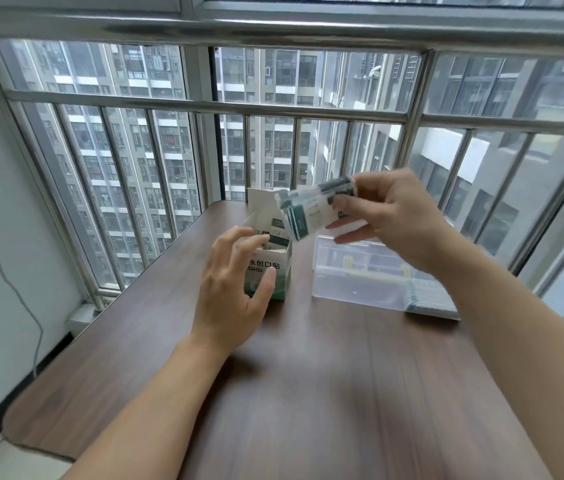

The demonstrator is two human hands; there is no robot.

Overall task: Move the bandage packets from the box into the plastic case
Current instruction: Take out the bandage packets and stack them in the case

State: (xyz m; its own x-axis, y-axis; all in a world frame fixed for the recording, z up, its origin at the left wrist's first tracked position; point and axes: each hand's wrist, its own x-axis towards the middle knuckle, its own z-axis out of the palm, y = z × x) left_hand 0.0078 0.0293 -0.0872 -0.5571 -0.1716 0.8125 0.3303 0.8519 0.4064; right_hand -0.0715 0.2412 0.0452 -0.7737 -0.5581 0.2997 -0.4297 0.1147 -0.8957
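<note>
A white and green bandage box [275, 271] stands upright on the wooden table [308, 393], its top flap open, with more packets showing inside. My left hand [235, 289] is beside the box with fingers spread, thumb against its front face. My right hand [388, 213] holds a small stack of white and dark green bandage packets [311, 209] in the air, above and between the box and the clear plastic case [353, 282]. The open case lies to the right of the box, with some packets [429, 299] at its right end.
The table's far edge meets a metal window railing [204, 109] and glass. A white wall with a hanging grey cable [14, 289] is at the left. Bare tabletop lies in front of the box and case.
</note>
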